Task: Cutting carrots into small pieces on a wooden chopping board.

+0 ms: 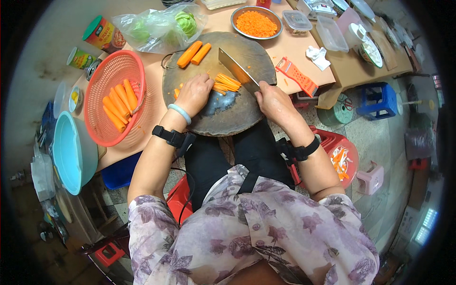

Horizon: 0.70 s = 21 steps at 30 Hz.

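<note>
A round, dark wooden chopping board lies in front of me. My right hand is closed round the handle of a cleaver, whose wide blade slants up to the left over the board. Just left of the blade lies a bunch of cut carrot sticks. My left hand rests on the board with its fingers curled together, holding the near end of the sticks; its fingertips are partly hidden. Small carrot bits show beside its left edge. Two peeled carrot pieces lie at the board's far left.
To the left stand a red basket of peeled carrots and a light-blue basin. Beyond the board are bagged green vegetables and a metal bowl of diced carrot. An orange grater lies at the right, near the table edge.
</note>
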Each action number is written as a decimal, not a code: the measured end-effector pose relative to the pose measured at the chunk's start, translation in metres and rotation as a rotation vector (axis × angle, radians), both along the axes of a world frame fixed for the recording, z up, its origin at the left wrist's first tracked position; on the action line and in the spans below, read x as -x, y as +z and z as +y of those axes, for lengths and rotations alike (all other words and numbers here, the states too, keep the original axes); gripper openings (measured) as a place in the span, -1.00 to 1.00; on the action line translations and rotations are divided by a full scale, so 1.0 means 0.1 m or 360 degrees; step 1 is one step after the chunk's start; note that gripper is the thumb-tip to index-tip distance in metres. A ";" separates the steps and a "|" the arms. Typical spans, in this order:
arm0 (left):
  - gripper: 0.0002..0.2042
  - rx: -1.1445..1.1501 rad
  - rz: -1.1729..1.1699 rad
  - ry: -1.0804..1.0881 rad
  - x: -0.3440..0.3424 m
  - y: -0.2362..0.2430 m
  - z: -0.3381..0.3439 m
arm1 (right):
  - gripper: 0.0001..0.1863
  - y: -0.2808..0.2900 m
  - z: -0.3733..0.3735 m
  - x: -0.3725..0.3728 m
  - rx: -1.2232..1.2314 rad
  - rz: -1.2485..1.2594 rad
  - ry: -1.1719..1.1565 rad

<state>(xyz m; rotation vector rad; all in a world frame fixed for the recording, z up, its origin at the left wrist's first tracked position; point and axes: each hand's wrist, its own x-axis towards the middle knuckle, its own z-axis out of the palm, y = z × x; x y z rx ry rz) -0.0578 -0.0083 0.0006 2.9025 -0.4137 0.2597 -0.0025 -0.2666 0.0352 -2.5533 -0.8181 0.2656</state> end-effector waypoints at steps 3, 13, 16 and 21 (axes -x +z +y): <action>-0.95 0.0013 -0.0027 -0.0036 0.01 0.01 0.00 | -0.79 0.02 0.03 -0.02 0.0042 0.0003 0.0014; -0.94 0.0145 -0.0016 -0.0133 0.09 0.04 -0.05 | -0.80 0.01 0.05 -0.04 0.0021 0.0017 0.0017; -0.93 0.0164 -0.0069 -0.0111 0.08 0.09 -0.11 | -0.80 -0.01 0.03 -0.05 0.0004 0.0003 0.0031; -0.68 0.0118 -0.0103 -0.0174 -0.04 0.07 -0.18 | -0.79 -0.01 0.10 -0.02 0.0022 0.0017 0.0031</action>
